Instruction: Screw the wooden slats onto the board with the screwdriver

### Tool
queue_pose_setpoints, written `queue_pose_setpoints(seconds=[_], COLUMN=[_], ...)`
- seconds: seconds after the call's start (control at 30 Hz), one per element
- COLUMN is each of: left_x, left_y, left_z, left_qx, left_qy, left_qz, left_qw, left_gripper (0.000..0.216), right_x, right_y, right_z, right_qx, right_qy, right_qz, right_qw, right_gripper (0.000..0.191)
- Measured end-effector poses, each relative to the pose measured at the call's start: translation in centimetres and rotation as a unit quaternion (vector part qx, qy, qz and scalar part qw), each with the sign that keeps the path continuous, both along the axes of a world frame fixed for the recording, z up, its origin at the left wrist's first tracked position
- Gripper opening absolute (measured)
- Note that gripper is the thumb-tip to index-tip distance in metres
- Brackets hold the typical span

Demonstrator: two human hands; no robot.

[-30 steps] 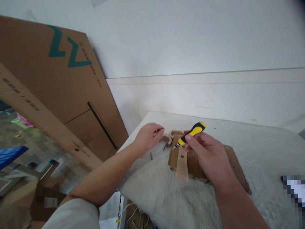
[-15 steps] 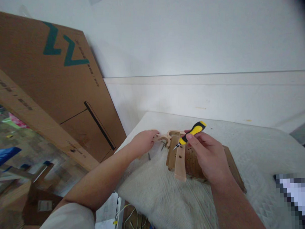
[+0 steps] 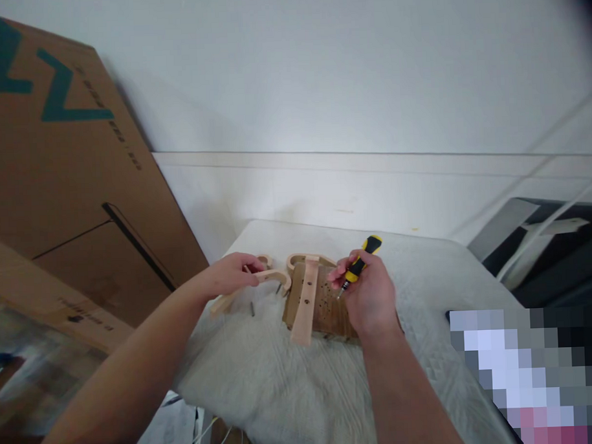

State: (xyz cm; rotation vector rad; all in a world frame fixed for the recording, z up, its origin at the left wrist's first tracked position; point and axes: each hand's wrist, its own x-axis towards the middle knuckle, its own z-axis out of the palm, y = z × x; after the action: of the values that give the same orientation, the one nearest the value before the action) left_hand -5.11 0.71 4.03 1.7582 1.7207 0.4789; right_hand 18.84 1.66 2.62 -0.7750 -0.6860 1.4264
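My right hand point(image 3: 369, 294) grips a yellow-and-black screwdriver point(image 3: 360, 264), its tip pointing down-left at a brown perforated wooden board point(image 3: 328, 311). A pale wooden slat point(image 3: 306, 302) lies across that board, with a curved wooden loop point(image 3: 302, 259) at its far end. My left hand point(image 3: 230, 275) is closed on a curved pale wooden hook piece point(image 3: 259, 280) just left of the board. Dark screws point(image 3: 253, 308) lie on the white cloth between my hands.
Everything rests on a white quilted, fluffy surface point(image 3: 292, 377) against a white wall. A large cardboard box point(image 3: 62, 191) leans at the left. A dark object point(image 3: 544, 252) sits at the right, and a blurred patch point(image 3: 529, 363) at lower right.
The view swung right. My left hand moved from hovering over the parts to gripping the curved wooden piece and drawing it left. My right hand lowered the screwdriver toward the board.
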Motion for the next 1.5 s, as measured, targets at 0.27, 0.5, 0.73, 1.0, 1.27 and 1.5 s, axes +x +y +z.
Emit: queue_pose_setpoints(seconds=[0.27,0.5,0.73,1.0,1.27,1.5], left_x=[0.2,4.8,6.7,3.8,3.2,3.6], left_y=[-0.3,-1.3,-2.5,-1.1,-0.2,0.0], left_z=[0.1,-1.5,-2.9,-2.6,-3.5,-4.1], left_qx=[-0.027,0.034,0.130,0.323,0.253,0.243], left_qy=[-0.227,-0.310,-0.275,0.075,0.143,0.152], left_qz=[0.012,-0.001,-0.071,-0.083,-0.122,-0.133], left_qw=[0.974,0.950,0.950,0.940,0.949,0.949], left_gripper=[0.025,0.037,0.035,0.023,0.024,0.027], right_x=[-0.4,-1.1,-0.6,1.6,1.5,1.1], right_y=[-0.1,0.3,1.5,2.1,1.7,1.3], right_z=[-0.6,-2.1,-3.2,-3.1,-2.8,-1.8], right_qx=[0.044,0.134,0.130,0.060,0.043,0.033], right_qy=[-0.072,-0.181,-0.219,-0.405,-0.499,-0.582], right_qz=[0.019,0.084,0.018,-0.070,-0.057,-0.057], right_qw=[0.996,0.971,0.967,0.910,0.863,0.811], right_gripper=[0.023,0.028,0.025,0.026,0.020,0.014])
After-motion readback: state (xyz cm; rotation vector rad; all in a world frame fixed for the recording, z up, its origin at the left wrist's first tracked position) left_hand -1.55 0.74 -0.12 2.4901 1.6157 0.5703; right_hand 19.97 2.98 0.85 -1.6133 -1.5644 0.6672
